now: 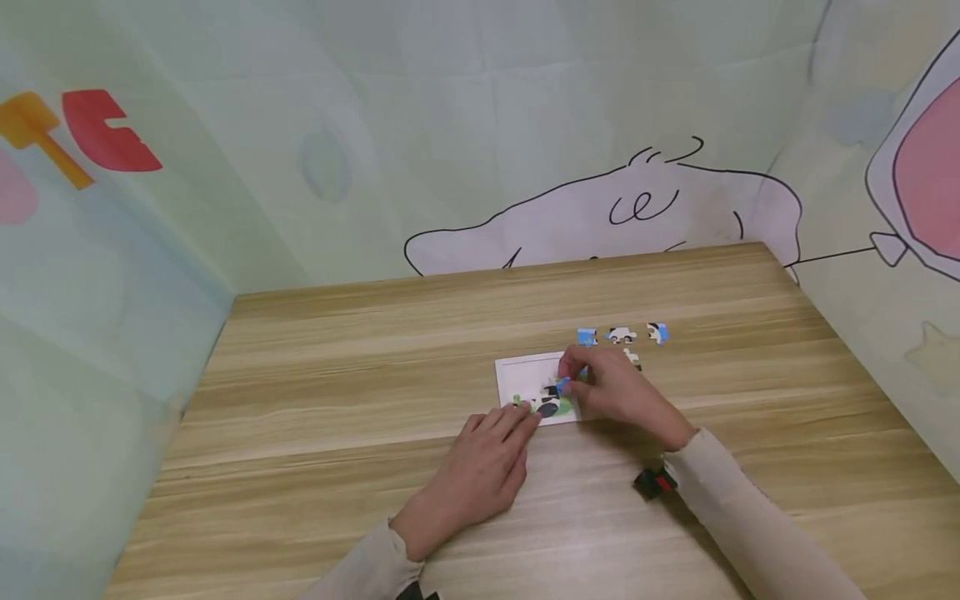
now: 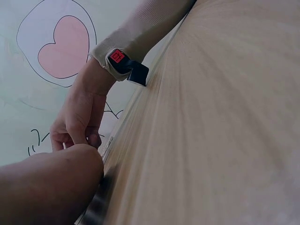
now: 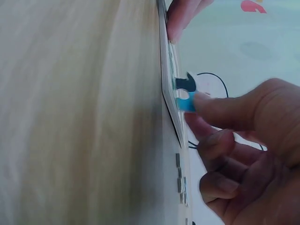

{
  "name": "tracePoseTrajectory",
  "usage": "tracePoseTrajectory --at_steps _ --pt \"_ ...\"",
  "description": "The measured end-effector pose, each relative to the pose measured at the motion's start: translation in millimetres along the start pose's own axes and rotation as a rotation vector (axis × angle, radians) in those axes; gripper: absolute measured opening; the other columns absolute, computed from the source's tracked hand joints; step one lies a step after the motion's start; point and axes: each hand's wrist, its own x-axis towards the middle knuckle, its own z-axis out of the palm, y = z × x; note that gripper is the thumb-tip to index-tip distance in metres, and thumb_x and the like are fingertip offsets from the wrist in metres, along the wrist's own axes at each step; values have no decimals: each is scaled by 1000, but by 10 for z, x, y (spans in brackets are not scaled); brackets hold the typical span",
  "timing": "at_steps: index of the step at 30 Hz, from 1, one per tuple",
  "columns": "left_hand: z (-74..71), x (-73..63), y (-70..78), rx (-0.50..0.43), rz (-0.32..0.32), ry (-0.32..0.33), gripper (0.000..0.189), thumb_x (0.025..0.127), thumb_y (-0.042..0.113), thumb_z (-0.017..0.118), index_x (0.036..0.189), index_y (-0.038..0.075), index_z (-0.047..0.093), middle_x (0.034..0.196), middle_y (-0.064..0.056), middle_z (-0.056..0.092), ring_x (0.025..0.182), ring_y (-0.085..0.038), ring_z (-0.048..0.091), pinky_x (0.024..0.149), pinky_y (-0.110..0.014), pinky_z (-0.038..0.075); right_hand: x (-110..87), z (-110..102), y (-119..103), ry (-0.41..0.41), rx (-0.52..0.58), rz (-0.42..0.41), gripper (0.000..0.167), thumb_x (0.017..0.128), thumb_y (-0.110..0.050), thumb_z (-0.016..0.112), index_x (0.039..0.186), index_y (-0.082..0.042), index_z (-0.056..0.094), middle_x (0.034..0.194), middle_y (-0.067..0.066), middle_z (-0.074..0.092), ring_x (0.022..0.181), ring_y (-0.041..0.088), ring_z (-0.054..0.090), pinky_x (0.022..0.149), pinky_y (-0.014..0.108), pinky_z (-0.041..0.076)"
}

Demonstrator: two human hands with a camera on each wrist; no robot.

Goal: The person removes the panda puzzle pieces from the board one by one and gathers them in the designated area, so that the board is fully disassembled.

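Note:
A white puzzle tray (image 1: 528, 375) lies on the wooden table (image 1: 375, 375), with a few joined pieces (image 1: 551, 408) along its near edge. My right hand (image 1: 572, 379) pinches a blue and black puzzle piece (image 1: 563, 386) over the tray's right part. In the right wrist view that puzzle piece (image 3: 186, 91) stands on edge just above the tray (image 3: 168, 89), held by the fingertips (image 3: 206, 105). My left hand (image 1: 525, 415) lies flat on the table, its straight fingertips resting on the tray's near left corner. The left hand (image 2: 51, 187) fills the lower left of its wrist view.
Several loose puzzle pieces (image 1: 621, 335) lie in a row just behind the tray, to the right. A black and red wrist camera (image 1: 654, 481) sits on the right sleeve. Printed fabric walls (image 1: 480, 125) close the table on three sides.

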Motion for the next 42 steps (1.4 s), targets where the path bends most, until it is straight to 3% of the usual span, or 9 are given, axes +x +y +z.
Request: tracePoseTrajectory --at_steps 5,10,15,19,23,29,36,42 --pt "-6 -3 -2 6 3 4 51 107 30 55 155 15 56 160 -3 58 145 -21 56 106 -41 52 26 -149 84 65 87 56 6 97 -9 76 100 -12 72 96 7 77 72 15 56 67 27 45" --pt "-14 -8 -1 -3 -4 -11 52 107 30 55 157 16 54 161 -3 57 146 -21 55 106 -42 51 -7 -536 372 86 106 128 9 96 -7 75 103 -3 73 98 18 77 72 16 59 62 26 46" --pt "-1 -8 3 -8 -3 -9 52 107 30 56 157 16 54 161 -3 57 146 -21 56 106 -41 52 -140 -911 733 35 104 255 18 96 -9 77 109 3 73 99 17 76 85 13 62 69 24 46" --pt "5 -6 6 0 -3 5 51 106 29 56 156 16 55 160 -3 59 144 -20 57 105 -41 52 -230 -1069 946 -46 116 343 23 97 -10 76 114 5 72 99 11 73 86 13 57 70 25 45" --pt "7 -4 9 -2 -8 14 51 106 29 57 156 17 56 159 -3 59 143 -20 57 105 -41 52 -256 -1095 1044 -89 52 341 22 96 -11 77 112 4 74 99 10 73 86 15 55 71 26 44" --pt "21 -13 18 -15 -24 27 52 105 28 59 155 17 56 153 -7 57 140 -24 55 106 -41 51 -233 -1067 1027 -60 -77 262 14 93 -12 79 100 0 74 94 14 75 86 18 61 77 30 44" --pt "-13 -18 73 82 -17 2 55 104 28 59 158 15 54 144 -3 60 129 -20 56 101 -36 52 -204 -1026 905 -38 -133 275 13 93 -13 79 96 -4 70 94 14 76 84 23 62 74 32 44" --pt "-46 -34 162 148 -19 -37 60 101 30 63 158 11 54 144 -6 61 118 -19 58 92 -33 53 -103 -790 595 16 -83 163 7 99 -14 72 99 -7 75 87 6 70 73 15 55 63 28 43"
